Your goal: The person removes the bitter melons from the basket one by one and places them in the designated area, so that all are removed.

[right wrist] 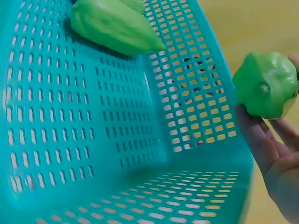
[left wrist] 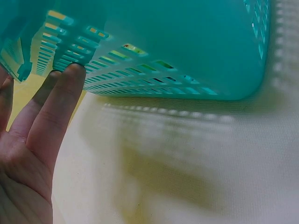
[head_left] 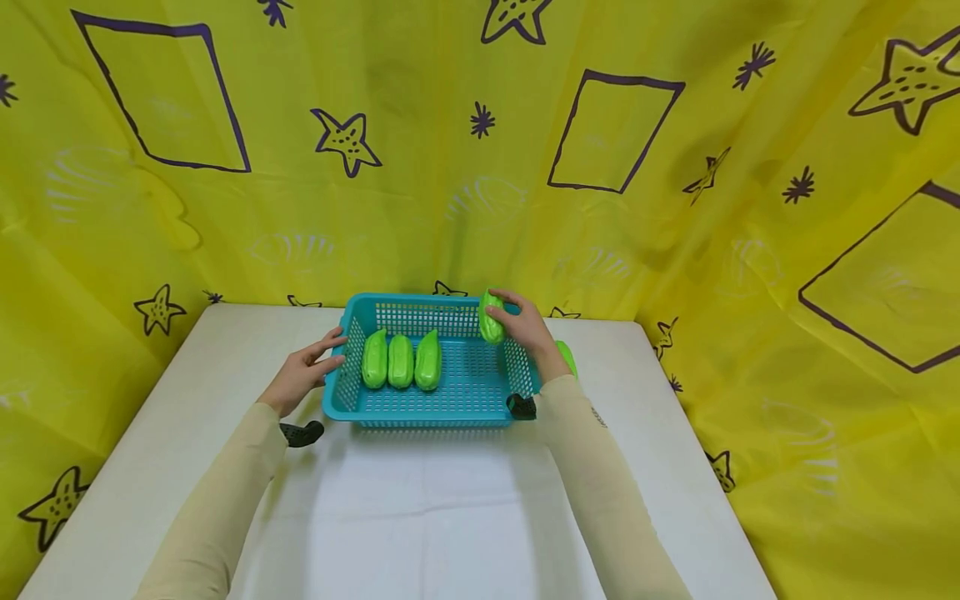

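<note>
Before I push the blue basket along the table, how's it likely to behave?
The basket is probably light for its size: its walls are full of holes. It seems unlikely to tip, sitting low and broad on the table. The three green vegetables inside may shift, as nothing visible fixes them.

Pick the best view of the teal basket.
Head: it fits the whole outline of the teal basket, though the right sleeve covers some of the near right corner. The left wrist view shows only part of its outside, close up, by the left hand; the right wrist view, its inside, cropped.
</note>
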The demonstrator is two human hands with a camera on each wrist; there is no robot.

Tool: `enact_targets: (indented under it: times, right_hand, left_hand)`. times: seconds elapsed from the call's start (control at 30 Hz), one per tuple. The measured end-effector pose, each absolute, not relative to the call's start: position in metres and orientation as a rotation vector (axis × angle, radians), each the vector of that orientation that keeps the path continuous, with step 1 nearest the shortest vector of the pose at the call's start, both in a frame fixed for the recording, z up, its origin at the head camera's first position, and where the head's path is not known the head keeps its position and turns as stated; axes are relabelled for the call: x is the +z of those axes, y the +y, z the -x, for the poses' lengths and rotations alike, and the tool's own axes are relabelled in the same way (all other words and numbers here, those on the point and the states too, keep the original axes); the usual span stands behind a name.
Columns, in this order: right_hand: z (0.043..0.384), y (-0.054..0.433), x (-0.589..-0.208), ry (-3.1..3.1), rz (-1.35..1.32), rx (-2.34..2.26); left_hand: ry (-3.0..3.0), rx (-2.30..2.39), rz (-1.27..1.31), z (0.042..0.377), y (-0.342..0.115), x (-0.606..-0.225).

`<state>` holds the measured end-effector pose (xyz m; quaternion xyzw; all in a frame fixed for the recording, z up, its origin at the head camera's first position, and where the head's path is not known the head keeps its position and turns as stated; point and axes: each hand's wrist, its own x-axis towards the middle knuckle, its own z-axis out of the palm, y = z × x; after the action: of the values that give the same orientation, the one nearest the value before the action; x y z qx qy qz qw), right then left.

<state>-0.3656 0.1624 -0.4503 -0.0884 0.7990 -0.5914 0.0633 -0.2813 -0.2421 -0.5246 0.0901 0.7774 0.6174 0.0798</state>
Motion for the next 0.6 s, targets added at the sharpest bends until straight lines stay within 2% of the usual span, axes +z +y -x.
enact_targets:
  times: [0.27,0.6]
  right_hand:
    - [0.359,0.185,-0.437,2.542,0.215,-1.768]
    - [0.355,0.23,-0.443,2.709,0.257,-1.629]
  left_hand:
    - [2.329,1.84,-0.282,0.28,-0.242,-0.525]
    - [2.34,1.844,-0.291,0.279,-0.242,-0.523]
